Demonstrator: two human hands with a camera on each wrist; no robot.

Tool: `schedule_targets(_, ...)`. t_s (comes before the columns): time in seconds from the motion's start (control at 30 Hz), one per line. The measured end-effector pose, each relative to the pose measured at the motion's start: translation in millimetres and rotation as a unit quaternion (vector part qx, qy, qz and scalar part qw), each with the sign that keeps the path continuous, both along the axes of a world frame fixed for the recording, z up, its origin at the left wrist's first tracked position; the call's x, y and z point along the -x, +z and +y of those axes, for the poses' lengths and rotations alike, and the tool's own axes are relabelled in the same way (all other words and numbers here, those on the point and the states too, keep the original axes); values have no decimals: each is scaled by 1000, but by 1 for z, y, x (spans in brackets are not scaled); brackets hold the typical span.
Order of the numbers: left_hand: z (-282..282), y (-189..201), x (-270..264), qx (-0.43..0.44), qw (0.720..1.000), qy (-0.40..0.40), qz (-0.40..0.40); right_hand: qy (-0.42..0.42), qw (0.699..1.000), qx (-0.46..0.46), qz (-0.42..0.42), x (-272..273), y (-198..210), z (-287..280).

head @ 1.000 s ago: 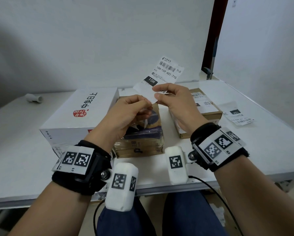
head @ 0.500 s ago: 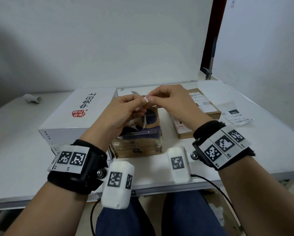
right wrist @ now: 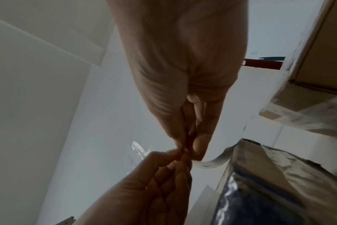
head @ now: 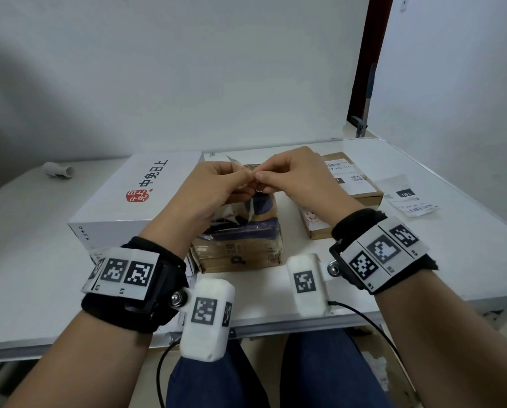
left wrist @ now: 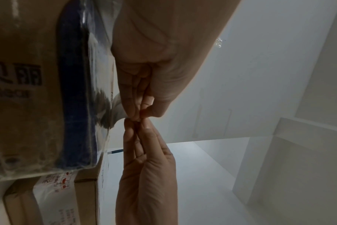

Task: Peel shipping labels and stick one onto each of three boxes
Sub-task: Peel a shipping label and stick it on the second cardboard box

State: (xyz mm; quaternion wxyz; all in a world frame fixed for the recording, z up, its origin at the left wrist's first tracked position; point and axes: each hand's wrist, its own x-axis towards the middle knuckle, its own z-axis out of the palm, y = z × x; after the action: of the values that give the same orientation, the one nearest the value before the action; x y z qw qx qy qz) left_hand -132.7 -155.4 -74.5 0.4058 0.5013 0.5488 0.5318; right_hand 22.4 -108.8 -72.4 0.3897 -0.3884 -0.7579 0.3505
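Observation:
Both hands meet above the middle brown box (head: 246, 245), which is wrapped in dark blue tape. My left hand (head: 246, 177) and right hand (head: 262, 177) pinch the edge of a shipping label (head: 250, 209) fingertip to fingertip. The label hangs down below them and curls. It shows as a bent grey strip in the left wrist view (left wrist: 116, 109) and in the right wrist view (right wrist: 212, 162). A large white box (head: 134, 195) stands on the left. On the right, a flat brown box (head: 361, 192) carries a stuck label (head: 339, 169).
A loose printed label (head: 408, 198) lies on the white table (head: 467, 245) right of the boxes. A short white tube (head: 58, 170) lies at the back left. The wall stands close behind the table.
A second ago the label stood upright with its print facing me. The hands have since come down and together over the middle box, and the label now hangs below the fingers.

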Motion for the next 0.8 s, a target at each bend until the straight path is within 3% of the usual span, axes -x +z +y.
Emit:
schedule_targets(0.33, 0, -3, 3, 18, 1000, 5, -15, 2, 997, 41, 70, 0, -4, -1)
schedule_targets(0.8, -2, -3, 0, 29, 996, 17, -83, -43, 983, -154, -90, 8, -1, -2)
